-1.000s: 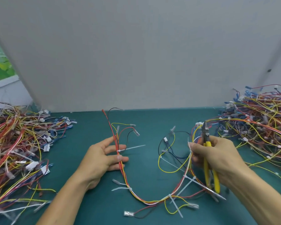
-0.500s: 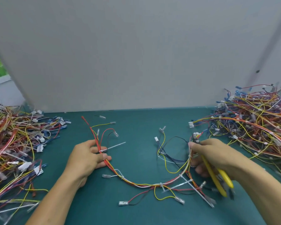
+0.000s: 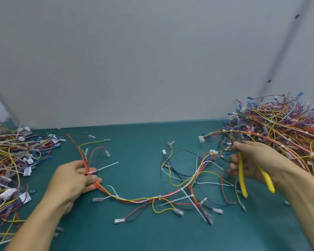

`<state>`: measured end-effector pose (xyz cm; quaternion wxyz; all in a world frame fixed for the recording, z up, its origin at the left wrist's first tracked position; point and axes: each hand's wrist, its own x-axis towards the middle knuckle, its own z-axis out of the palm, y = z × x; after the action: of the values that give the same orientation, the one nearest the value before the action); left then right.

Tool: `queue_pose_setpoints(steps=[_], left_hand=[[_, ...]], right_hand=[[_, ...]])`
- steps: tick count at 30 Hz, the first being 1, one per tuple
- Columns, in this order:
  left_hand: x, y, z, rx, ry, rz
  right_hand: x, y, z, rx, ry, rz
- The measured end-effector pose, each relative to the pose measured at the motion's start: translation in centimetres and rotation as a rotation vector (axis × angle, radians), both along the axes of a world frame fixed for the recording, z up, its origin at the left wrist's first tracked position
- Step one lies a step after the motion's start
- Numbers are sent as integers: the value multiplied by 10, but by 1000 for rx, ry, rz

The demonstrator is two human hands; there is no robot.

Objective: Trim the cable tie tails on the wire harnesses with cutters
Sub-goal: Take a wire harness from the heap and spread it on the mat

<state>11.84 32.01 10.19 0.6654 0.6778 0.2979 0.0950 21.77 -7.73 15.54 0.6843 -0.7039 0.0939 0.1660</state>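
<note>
One wire harness (image 3: 152, 198) of red, yellow, white and blue wires curves across the green mat between my hands. My left hand (image 3: 74, 178) grips its left end, just below a white cable tie whose long tail (image 3: 107, 166) points right. More untrimmed tie tails (image 3: 194, 203) stick out near the middle of the bundle. My right hand (image 3: 257, 162) holds yellow-handled cutters (image 3: 242, 178), jaws up at the fingertips and handles spread, close to the harness's right end.
A large tangled pile of harnesses (image 3: 279, 129) lies at the right, behind my right hand. Another pile (image 3: 9, 163) covers the left edge of the green mat (image 3: 138, 147). A grey panel (image 3: 152, 60) stands at the back.
My left hand has slid along the harness and closed on it near the tie. The right hand has raised the cutters, whose handles now hang apart below the palm.
</note>
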Motion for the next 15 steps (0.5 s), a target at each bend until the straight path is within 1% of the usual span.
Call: queue_pose_setpoints(steps=[2, 5, 8, 10, 11, 15], left_hand=[[0, -1, 1, 7, 4, -7], [0, -2, 2, 15, 5, -8], [-1, -3, 3, 17, 8, -8], [-1, -3, 3, 18, 10, -8], [-1, -4, 4, 17, 13, -8], [-2, -3, 7, 28, 35, -16]], right_hand=[[3, -3, -3, 0, -10, -52], [6, -10, -2, -42, -79, -111], [8, -9, 4, 129, -180, -92], [10, -4, 3, 232, -262, -137], [11, -1, 1, 250, -286, -177], [13, 0, -13, 142, -317, -309]])
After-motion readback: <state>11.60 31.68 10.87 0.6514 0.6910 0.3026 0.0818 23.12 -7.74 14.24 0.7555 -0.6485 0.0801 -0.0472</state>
